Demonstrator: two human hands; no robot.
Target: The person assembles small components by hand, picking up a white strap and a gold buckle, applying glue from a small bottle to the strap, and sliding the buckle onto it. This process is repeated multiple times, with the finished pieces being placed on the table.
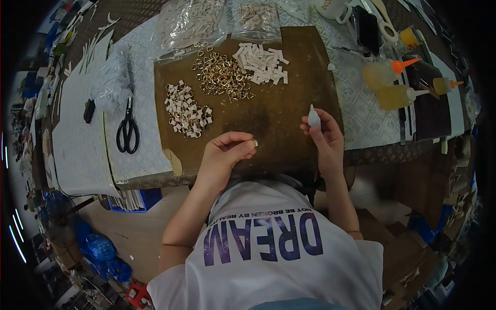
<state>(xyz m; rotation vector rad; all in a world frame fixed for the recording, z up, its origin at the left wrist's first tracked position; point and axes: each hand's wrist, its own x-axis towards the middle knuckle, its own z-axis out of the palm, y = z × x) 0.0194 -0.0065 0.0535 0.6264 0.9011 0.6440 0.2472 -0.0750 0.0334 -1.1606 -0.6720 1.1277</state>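
My left hand [227,155] is over the front of a brown mat [289,103], thumb and forefinger pinched on a small white tab [256,142]; whether metal is attached to it is too small to tell. To its right, my right hand [328,135] is wrapped around a small white squeeze bottle [313,119], its narrow nozzle pointing away from me. On the mat lie a pile of gold-coloured metal rings [219,75], a heap of short white strips [261,63], and, nearest my left hand, a pile of white tabs with gold metal parts [187,109].
Black-handled scissors [127,132] lie left of the mat. Clear bags of small parts [191,23] lie behind it. Yellowish squeeze bottles [381,73], a phone-like black object [366,31], a tape roll [388,33] and a white mug [333,9] are at the right.
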